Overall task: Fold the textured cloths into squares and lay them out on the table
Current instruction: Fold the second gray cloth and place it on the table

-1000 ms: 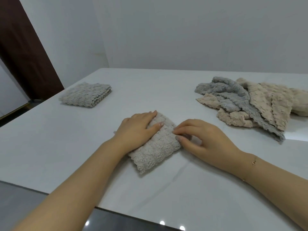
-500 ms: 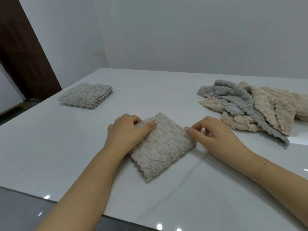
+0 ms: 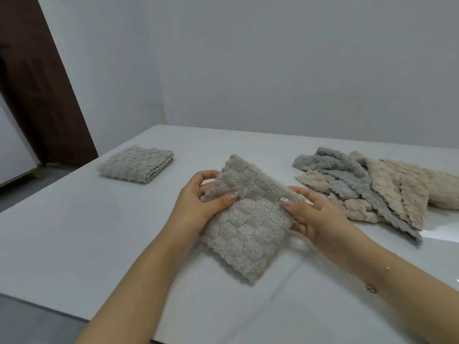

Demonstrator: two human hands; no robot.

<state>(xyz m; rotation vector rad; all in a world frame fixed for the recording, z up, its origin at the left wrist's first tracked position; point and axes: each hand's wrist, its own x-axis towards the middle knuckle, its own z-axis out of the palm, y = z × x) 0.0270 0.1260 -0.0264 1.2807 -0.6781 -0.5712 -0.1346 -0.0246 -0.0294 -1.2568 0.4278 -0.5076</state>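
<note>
A folded grey-beige textured cloth (image 3: 244,234) is held up off the white table (image 3: 74,232) in front of me, its lower corner hanging near the surface. My left hand (image 3: 198,202) grips its left edge, thumb on top and fingers behind. My right hand (image 3: 313,214) grips its right edge the same way. Another folded grey-beige cloth (image 3: 136,163) lies flat at the far left of the table. A loose pile of grey and beige cloths (image 3: 372,187) lies at the right.
A pale wall stands behind the table. A dark brown door panel (image 3: 32,83) is at the left, beyond the table's left edge. The near table edge runs across the bottom of the view.
The cloth lay flat under both hands a second ago. Now both hands have taken it by its sides and lifted it off the table.
</note>
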